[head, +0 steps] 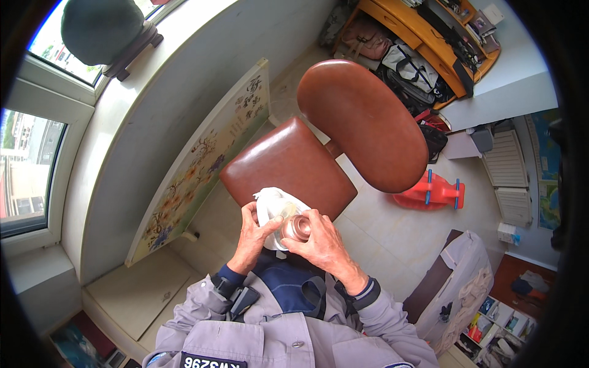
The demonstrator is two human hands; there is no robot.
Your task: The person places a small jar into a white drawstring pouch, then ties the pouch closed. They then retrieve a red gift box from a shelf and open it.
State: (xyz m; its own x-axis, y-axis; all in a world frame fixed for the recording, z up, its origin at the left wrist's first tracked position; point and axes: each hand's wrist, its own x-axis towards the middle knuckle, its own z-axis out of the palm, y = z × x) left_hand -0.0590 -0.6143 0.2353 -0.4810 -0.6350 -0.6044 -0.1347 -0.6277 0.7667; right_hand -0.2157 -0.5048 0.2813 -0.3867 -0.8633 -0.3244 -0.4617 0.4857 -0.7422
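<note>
My right hand (320,239) grips a copper-coloured round metal vessel (297,228), with the thumb at its near side and the fingers over its far side. A white plastic bag (271,202) lies around and beyond the vessel. My left hand (254,234) holds the bag's left side, its thumb pointing toward the vessel. Something pale and translucent shows inside the bag; what it is I cannot tell. Both hands are above the near edge of a brown leather chair seat (290,170).
The chair's backrest (363,124) rises beyond the seat. On the left a painted panel (202,170) leans against the wall under the windowsill. A red plastic object with blue bars (432,191) lies on the tiled floor. A wooden desk (414,32) stands at the far right.
</note>
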